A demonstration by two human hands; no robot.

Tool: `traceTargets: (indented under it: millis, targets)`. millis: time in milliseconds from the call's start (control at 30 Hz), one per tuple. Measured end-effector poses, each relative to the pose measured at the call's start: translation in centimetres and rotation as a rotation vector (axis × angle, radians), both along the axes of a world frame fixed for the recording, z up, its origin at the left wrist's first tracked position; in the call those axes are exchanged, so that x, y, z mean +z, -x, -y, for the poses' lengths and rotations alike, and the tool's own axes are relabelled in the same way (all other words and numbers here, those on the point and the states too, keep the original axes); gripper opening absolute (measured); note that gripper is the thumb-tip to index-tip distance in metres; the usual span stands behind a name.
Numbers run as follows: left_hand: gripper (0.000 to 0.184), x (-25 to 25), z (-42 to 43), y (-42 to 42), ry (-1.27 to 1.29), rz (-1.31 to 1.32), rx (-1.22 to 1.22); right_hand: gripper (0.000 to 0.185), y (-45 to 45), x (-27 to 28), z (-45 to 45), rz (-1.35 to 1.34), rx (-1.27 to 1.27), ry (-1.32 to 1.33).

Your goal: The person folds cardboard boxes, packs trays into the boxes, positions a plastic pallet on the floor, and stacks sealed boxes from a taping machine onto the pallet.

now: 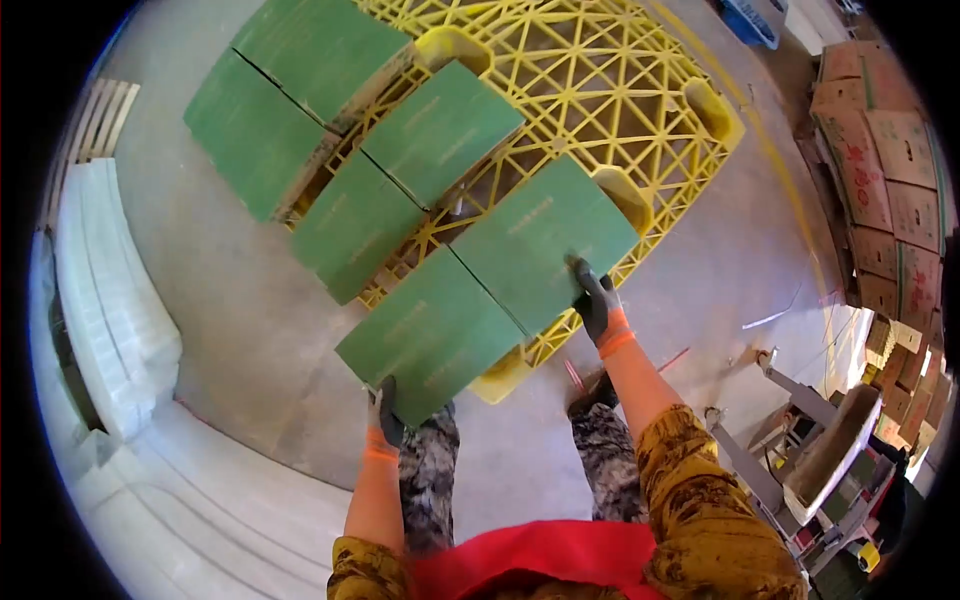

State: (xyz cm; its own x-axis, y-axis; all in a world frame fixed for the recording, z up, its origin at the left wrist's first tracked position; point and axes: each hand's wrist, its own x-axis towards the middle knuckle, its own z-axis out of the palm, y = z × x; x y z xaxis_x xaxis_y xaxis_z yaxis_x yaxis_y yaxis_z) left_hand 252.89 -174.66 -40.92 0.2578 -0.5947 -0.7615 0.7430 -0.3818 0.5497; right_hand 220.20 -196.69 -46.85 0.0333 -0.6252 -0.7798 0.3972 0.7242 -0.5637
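Two green cardboard boxes (545, 235) lie side by side at the near edge of a yellow plastic pallet (590, 85). My left hand (388, 412), in a dark glove with an orange cuff, grips the near left corner of the left green box (425, 330). Gloved the same way, my right hand (598, 305) holds the right box's near side, its thumb on the top face. The undersides of both boxes and some of my fingers are hidden. Farther off, more green boxes (440, 130) sit in pairs on the pallet.
White wrapped material (110, 300) lines the left side, with a wooden pallet (105, 118) behind it. Stacked printed cartons (890, 180) stand at the right. A metal-framed cart (800, 440) is at the lower right. A blue crate (752, 20) sits at the top right.
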Motion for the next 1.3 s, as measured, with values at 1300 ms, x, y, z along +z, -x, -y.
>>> traceTargets:
  millis: [1300]
  targets:
    - [0.054,15.5,8.8,45.6,0.242,0.003,-1.1,0.031,28.1,32.5,-29.6,-0.388,-0.75,-0.064]
